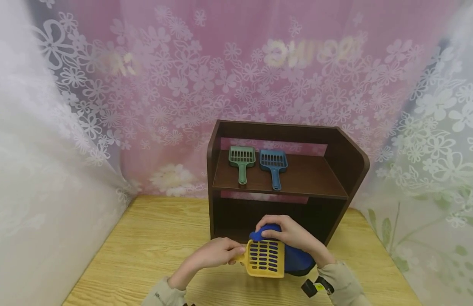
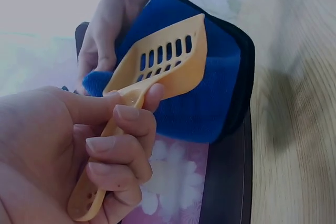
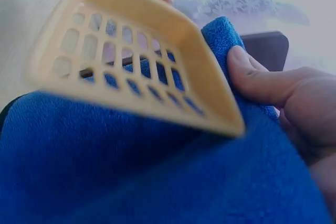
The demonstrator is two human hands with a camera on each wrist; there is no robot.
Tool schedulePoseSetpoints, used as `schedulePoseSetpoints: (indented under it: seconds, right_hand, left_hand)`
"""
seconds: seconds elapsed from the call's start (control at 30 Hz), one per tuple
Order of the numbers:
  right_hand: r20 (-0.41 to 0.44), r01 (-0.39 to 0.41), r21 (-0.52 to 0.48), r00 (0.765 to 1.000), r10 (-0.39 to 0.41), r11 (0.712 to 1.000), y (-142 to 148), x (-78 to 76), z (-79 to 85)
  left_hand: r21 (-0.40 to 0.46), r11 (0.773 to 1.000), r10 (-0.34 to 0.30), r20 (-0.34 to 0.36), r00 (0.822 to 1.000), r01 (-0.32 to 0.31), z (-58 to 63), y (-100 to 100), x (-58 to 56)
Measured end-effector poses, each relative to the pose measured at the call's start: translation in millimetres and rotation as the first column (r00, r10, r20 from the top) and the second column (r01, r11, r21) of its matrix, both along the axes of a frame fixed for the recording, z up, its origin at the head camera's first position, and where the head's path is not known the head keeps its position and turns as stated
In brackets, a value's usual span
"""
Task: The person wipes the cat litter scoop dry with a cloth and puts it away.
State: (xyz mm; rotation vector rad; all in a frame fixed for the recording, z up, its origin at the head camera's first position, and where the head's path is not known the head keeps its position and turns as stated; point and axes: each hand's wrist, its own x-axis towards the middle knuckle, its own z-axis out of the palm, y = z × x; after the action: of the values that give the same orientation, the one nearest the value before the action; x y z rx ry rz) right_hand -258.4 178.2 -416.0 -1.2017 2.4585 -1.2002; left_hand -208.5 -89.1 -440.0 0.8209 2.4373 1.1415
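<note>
A yellow litter scoop (image 1: 265,273) with a slotted pan is held by its handle in my left hand (image 1: 215,255). In the left wrist view the fingers curl round that handle (image 2: 83,198). My right hand (image 1: 290,233) grips a blue cloth (image 1: 297,258) with a dark edge, the thumb lying on a fold of it in the right wrist view. The cloth hangs behind and beside the scoop's pan and shows through its slots. Whether cloth and pan touch is unclear. Both hands are in front of a dark brown shelf (image 1: 282,194), above the table.
On the upper shelf board lie a green litter scoop (image 1: 242,173) and a blue litter scoop (image 1: 275,178), handles toward me. The shelf stands on a light wood table (image 1: 156,229). Flowered curtains (image 1: 183,97) hang behind and at both sides.
</note>
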Motion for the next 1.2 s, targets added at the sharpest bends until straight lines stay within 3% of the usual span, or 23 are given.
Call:
schedulePoseSetpoints:
  seconds: [0.17, 0.3, 0.57, 0.7, 0.83, 0.9, 1.0, 1.1, 1.2]
  right_hand:
    - [-0.049, -0.099, 0.051, 0.994, 0.102, 0.994, -21.4, 4.9, 0.4]
    - [-0.129, -0.115, 0.098, 0.983, 0.127, 0.988, -29.3, 6.3, 3.2]
    - [0.007, 0.055, 0.034, 0.998, -0.055, 0.998, -2.4, -0.6, 5.0]
    - [0.101, 0.159, 0.001, 0.982, -0.158, 0.987, 15.4, -1.8, 2.4]
    - [0.214, 0.244, -0.081, 0.951, -0.223, 0.966, 28.0, 1.2, -3.5]
    - [0.273, 0.308, -0.147, 0.926, -0.261, 0.94, 29.6, 5.0, -7.7]
    - [0.34, 0.437, -0.247, 0.875, -0.345, 0.865, 25.1, 13.4, -15.0]
    - [0.408, 0.567, -0.343, 0.808, -0.425, 0.749, 14.6, 23.1, -22.9]
    - [0.495, 0.667, -0.421, 0.737, -0.461, 0.615, 3.3, 31.0, -30.3]
  left_hand:
    - [-0.011, 1.0, -0.022, -0.017, 1.0, 0.022, -2.9, 6.0, -0.8]
    - [0.015, 1.0, 0.024, -0.024, 0.999, -0.024, -8.0, 7.6, -0.5]
    - [0.062, 0.995, 0.074, -0.022, 0.997, -0.072, -8.1, 1.4, -1.6]
    - [0.094, 0.99, 0.104, -0.014, 0.995, -0.102, -5.4, -4.8, -1.6]
    - [0.11, 0.986, 0.125, -0.006, 0.992, -0.123, -3.8, -9.3, -1.2]
    - [0.135, 0.982, 0.13, 0.011, 0.991, -0.13, -4.1, -10.0, -1.1]
    - [0.204, 0.969, 0.126, 0.074, 0.989, -0.139, -5.7, -8.4, -1.6]
    - [0.28, 0.949, 0.105, 0.15, 0.983, -0.144, -8.6, -5.0, -2.0]
    - [0.332, 0.928, 0.108, 0.193, 0.975, -0.168, -11.4, -0.8, -1.9]
